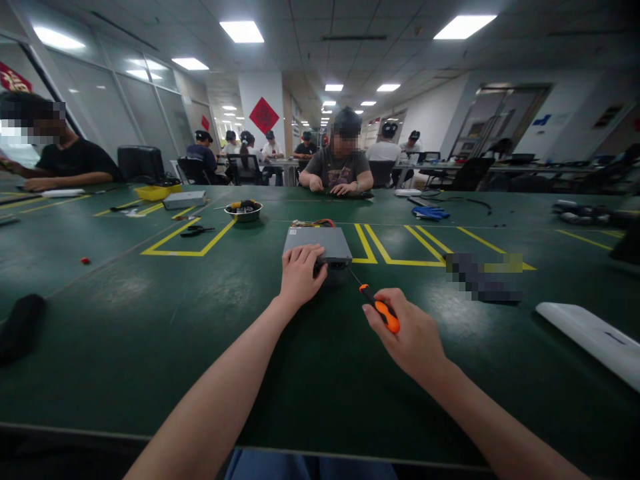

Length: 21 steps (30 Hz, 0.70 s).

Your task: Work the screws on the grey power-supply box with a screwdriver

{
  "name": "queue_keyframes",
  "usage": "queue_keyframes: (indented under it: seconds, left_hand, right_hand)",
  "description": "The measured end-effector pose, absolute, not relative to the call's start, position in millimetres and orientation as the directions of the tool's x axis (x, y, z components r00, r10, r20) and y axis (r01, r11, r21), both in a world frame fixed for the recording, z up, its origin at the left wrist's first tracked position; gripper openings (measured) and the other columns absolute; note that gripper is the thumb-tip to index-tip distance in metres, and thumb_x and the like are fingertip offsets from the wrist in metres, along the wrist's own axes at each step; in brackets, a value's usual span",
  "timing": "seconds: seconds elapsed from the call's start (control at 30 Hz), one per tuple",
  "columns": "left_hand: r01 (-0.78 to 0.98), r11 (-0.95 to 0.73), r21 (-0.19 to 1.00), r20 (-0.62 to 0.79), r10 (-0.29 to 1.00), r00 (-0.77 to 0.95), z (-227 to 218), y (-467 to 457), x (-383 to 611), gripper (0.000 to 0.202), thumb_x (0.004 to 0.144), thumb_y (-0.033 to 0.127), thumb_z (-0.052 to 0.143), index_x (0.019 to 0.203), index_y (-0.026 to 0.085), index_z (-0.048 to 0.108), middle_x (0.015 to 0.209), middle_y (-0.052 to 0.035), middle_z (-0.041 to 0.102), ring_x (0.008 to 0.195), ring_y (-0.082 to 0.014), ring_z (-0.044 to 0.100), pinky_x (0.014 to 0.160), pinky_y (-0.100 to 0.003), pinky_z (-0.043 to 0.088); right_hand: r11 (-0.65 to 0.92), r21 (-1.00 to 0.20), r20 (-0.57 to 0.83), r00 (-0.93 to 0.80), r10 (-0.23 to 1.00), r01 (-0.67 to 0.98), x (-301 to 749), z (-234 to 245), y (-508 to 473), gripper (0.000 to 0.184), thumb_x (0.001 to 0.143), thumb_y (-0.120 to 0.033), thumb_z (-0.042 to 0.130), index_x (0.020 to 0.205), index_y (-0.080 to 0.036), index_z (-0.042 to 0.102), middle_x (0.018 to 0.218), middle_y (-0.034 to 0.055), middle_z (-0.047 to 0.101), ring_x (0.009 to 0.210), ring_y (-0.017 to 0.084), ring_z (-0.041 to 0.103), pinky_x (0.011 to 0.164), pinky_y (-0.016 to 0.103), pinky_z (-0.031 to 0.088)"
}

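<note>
Right hand [407, 333] gripping screwdriver [381, 308], left hand [301, 275] on metal box [317, 243], wires [306, 223] just behind

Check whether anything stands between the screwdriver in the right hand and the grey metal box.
Nothing visible does. The orange-handled screwdriver in the right hand points its thin shaft at the near end of the grey metal box, while the left hand lies on the box's top, to one side.

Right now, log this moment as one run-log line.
left hand: on grey metal box | right hand: holding orange-handled screwdriver | surface: green workbench
</note>
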State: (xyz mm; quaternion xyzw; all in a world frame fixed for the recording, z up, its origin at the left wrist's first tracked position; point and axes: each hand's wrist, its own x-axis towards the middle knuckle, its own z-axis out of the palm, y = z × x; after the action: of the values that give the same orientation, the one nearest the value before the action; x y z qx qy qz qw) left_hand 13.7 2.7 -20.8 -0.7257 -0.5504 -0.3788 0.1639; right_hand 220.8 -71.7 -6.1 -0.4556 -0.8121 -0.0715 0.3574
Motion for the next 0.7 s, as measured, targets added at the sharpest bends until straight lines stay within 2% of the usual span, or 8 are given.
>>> queue_keyframes:
  seconds: [0.13,0.33,0.5,0.6,0.7]
  left_hand:
    - [0.922,-0.346,0.173,0.733,0.67,0.114,-20.2,2.2,13.5,0.027,0.083,0.029,0.048,0.11,0.025,0.052,0.119,-0.002,0.057,0.112,-0.021,0.046,0.094,-0.039,0.029]
    - [0.923,-0.345,0.169,0.739,0.664,0.113,-19.6,1.6,14.1,0.027,0.082,0.03,0.049,0.109,0.025,0.052,0.118,-0.0008,0.058,0.11,-0.0205,0.047,0.093,-0.038,0.029]
    - [0.923,-0.343,0.172,0.744,0.66,0.107,-20.4,2.0,14.3,0.027,0.082,0.029,0.05,0.108,0.025,0.053,0.118,-0.0007,0.058,0.11,-0.0206,0.047,0.093,-0.038,0.029]
    - [0.926,-0.341,0.165,0.74,0.663,0.113,-20.5,2.1,14.0,0.027,0.082,0.029,0.049,0.109,0.025,0.053,0.118,-0.0018,0.058,0.111,-0.0214,0.046,0.093,-0.039,0.029]
    - [0.928,-0.337,0.158,0.738,0.665,0.115,-20.4,2.1,13.8,0.027,0.083,0.03,0.049,0.109,0.025,0.053,0.119,-0.0024,0.058,0.111,-0.0219,0.046,0.093,-0.039,0.029]
  right_hand:
    - [0.539,-0.293,0.619,-0.273,0.737,0.789,221.5,-9.0,-72.0,0.026,0.088,-0.043,0.041,0.092,-0.017,0.046,0.065,-0.0002,0.058,0.048,0.011,0.054,0.044,0.022,0.038]
    - [0.662,-0.123,0.684,-0.42,0.597,0.74,222.9,-12.1,-70.6,0.014,0.086,-0.028,0.044,0.091,-0.017,0.051,0.077,0.0031,0.058,0.062,0.014,0.056,0.058,0.026,0.043]
    - [0.69,-0.11,0.673,-0.458,0.581,0.715,221.9,-10.8,-70.6,0.012,0.084,-0.022,0.046,0.089,-0.017,0.055,0.078,0.0036,0.055,0.066,0.014,0.053,0.062,0.027,0.043]
    - [0.689,-0.126,0.673,-0.449,0.588,0.714,221.5,-8.7,-70.8,0.013,0.085,-0.023,0.045,0.088,-0.017,0.055,0.077,0.0036,0.054,0.066,0.014,0.053,0.062,0.028,0.043]
    - [0.675,-0.151,0.656,-0.437,0.615,0.722,221.7,-6.2,-70.3,0.019,0.087,-0.032,0.043,0.09,-0.017,0.054,0.079,0.0041,0.057,0.066,0.015,0.055,0.061,0.028,0.043]
